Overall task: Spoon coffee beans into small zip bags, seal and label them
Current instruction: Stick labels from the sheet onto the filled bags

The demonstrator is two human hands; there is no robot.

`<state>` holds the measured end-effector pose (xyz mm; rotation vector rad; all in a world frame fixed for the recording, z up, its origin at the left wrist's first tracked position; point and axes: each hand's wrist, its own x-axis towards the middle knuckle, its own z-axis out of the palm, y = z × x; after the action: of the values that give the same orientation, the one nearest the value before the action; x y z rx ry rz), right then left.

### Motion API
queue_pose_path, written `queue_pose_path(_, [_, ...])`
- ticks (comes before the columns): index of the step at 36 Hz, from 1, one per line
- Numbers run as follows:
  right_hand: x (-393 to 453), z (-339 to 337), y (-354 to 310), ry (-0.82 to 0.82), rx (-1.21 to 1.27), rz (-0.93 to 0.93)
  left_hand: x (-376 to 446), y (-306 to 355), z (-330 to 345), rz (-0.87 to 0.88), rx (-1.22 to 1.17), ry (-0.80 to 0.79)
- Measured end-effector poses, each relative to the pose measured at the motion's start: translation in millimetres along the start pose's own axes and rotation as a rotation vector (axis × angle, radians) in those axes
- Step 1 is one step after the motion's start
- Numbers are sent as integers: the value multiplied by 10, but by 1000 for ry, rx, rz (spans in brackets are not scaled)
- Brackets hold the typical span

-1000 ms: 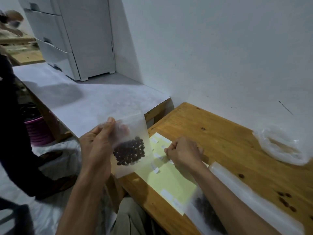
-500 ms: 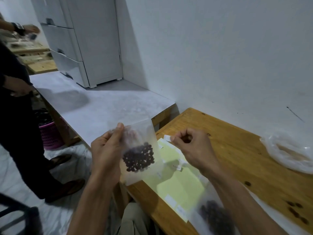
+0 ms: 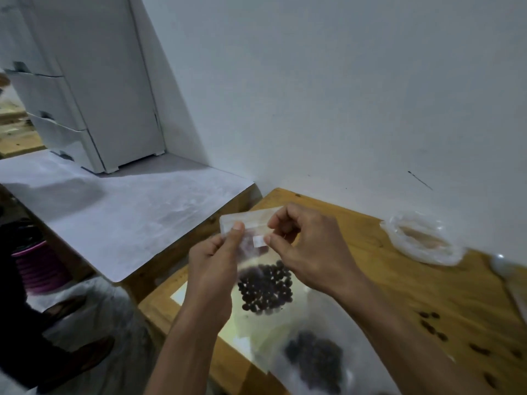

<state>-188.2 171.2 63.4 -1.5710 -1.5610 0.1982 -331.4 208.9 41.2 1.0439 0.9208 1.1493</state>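
1. A white wall [image 3: 328, 95] closes off the far edge of the wooden worktop [image 3: 413, 283]; its left and near edges drop to the floor.
2. A white-topped table [image 3: 128, 212] sits just left of the worktop, a narrow gap between them, with a white drawer cabinet [image 3: 94, 89] standing on its far end.
3. A large clear bag of beans [image 3: 313, 363] lies at the near edge of the worktop, over a pale yellow label sheet [image 3: 242, 329].
4. A crumpled plastic bag [image 3: 422, 240] rests by the wall at the right, well apart from the hands; bare wood lies between.
5. The left hand [image 3: 214, 269] holds a small zip bag [image 3: 256, 252] upright above the worktop's left part, thumb pressed near its sealed top strip, the grip narrow.
6. The right hand [image 3: 308, 249] pinches a small white label [image 3: 259, 241] against the bag's face, below the strip.
7. Coffee beans [image 3: 266, 289] fill the bag's lower part.
8. Loose beans [image 3: 430, 323] lie scattered at the right, toward the near edge.
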Motion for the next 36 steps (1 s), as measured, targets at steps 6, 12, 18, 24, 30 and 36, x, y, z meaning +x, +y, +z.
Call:
queue_pose_path(6, [-84, -120, 100, 72, -58, 10, -50, -41, 221, -9, -5, -34])
queue_pose_path(12, [-127, -180, 182, 161, -91, 42, -85, -74, 352, 78, 60, -126])
queue_pose_path(18, [-206, -231, 244, 247, -44, 246, -68, -79, 405, 87, 97, -87])
queue_pose_path(24, [-186, -212, 299, 168, 516, 507, 19, -91, 428, 126, 150, -93])
queue_pose_path(30, [-100, -168, 354, 241, 563, 482, 185, -109, 477, 120, 164, -129])
queue_pose_path(36, [-54, -148, 546, 71, 471, 523, 549, -146, 501, 88, 158, -63])
